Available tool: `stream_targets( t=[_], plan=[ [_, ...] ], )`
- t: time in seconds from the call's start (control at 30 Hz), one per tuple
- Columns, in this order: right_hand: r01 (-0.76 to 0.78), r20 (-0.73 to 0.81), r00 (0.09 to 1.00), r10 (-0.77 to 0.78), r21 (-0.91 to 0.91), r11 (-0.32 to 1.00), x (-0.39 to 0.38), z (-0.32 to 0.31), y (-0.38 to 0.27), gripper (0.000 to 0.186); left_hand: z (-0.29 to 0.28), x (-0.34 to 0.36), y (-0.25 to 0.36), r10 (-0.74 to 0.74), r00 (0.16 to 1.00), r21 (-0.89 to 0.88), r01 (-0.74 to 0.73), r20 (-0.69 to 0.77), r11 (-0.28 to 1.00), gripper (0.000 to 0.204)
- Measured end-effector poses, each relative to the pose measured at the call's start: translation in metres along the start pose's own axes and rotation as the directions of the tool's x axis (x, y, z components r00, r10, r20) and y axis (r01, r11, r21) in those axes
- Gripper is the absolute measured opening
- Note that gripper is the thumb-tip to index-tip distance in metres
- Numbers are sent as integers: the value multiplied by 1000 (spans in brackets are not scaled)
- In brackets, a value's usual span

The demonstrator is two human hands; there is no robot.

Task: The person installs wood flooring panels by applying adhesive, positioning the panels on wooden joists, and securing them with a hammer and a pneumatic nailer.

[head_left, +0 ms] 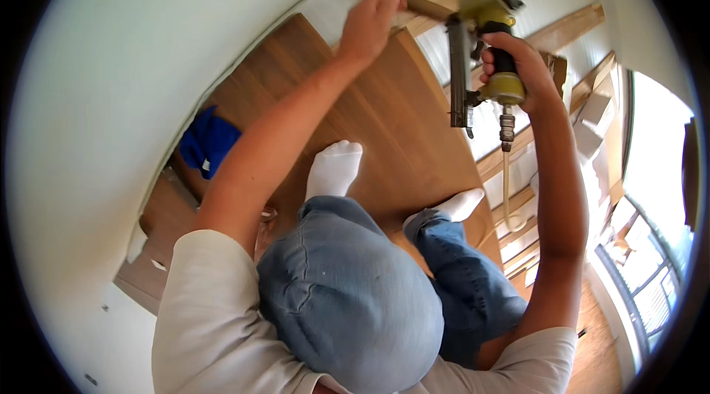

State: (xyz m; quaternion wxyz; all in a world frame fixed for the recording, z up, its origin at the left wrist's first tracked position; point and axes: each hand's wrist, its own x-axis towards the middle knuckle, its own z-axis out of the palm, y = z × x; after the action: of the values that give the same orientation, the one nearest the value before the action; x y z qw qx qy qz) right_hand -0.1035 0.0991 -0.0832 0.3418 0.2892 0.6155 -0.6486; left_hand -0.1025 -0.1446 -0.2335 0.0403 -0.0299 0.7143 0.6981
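My right hand (pixel 523 61) is wrapped round the black grip of a yellow-green air nail gun (pixel 479 4). Its long dark magazine (pixel 459 72) hangs to the left of the grip, and a metal coupling (pixel 506 128) joins a pale air hose (pixel 506 183) to it. My left hand (pixel 367 30) is closed on a narrow tan wooden strip (pixel 430 9), beside the white wall. The strip's right end meets the gun's nose area; whether they touch, I cannot tell. Beneath both hands lie brown wood floor planks (pixel 399 98).
Light wooden battens (pixel 510 157) cross a whitish sheet along the planks' right edge. My feet in white socks (pixel 336 166) stand on the planks. A blue cloth (pixel 209 141) lies by the white wall (pixel 111 98). White boxes (pixel 592 124) and a window (pixel 654 276) are at the right.
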Motion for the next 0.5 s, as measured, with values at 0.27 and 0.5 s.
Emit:
stream_targets(
  t=[0.27,0.5],
  plan=[
    [8,-96,994,57,569,823,-24,-65,112,22,91,-105,16,-603,364,-33,872,710,488,42],
    [-39,-123,978,167,681,731,-41,-51,139,20,105,-123,11,-590,394,166,717,705,677,44]
  ],
)
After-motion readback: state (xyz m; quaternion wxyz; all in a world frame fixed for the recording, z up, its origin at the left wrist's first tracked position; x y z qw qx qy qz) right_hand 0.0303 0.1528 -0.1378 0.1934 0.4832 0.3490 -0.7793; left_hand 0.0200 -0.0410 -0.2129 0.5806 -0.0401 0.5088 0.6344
